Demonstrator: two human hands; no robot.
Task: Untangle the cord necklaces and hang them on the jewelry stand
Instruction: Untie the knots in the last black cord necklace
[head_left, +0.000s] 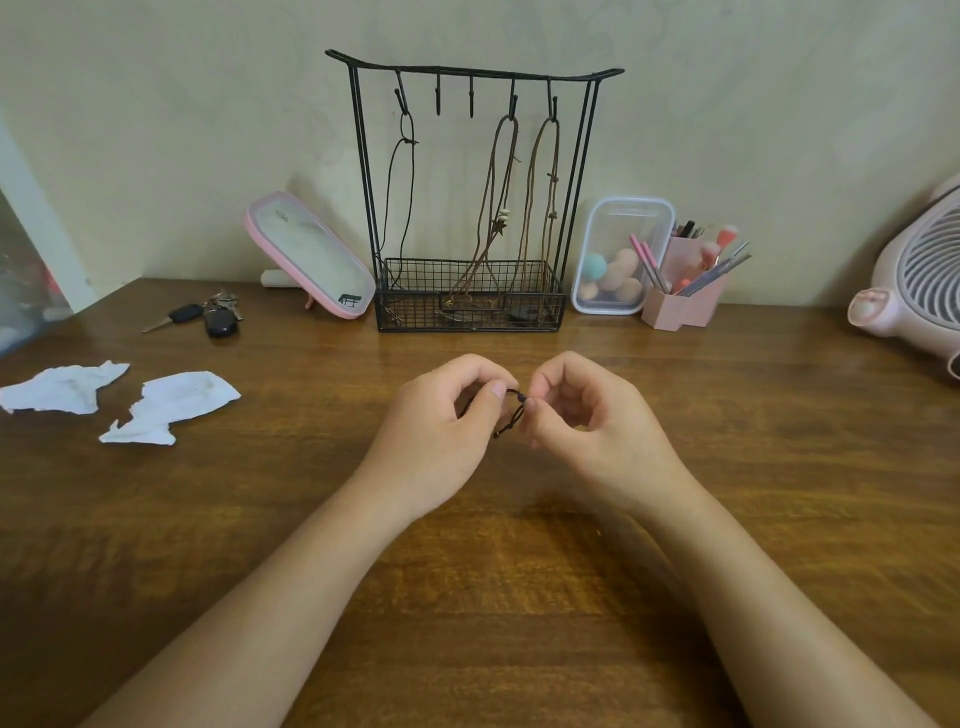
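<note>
A black wire jewelry stand with several hooks and a mesh basket stands at the back of the wooden table. On its left hook hangs a black cord necklace; two brown cord necklaces hang from the right hooks. Over the table's middle, my left hand and my right hand both pinch a thin black cord between thumb and fingers. Only a short knotted stretch of it shows between the hands; the rest is hidden in my palms.
A pink mirror leans left of the stand, with car keys in front. Two crumpled tissues lie at the left. A clear box of sponges and a pink brush holder stand right of the stand. A pink fan sits far right.
</note>
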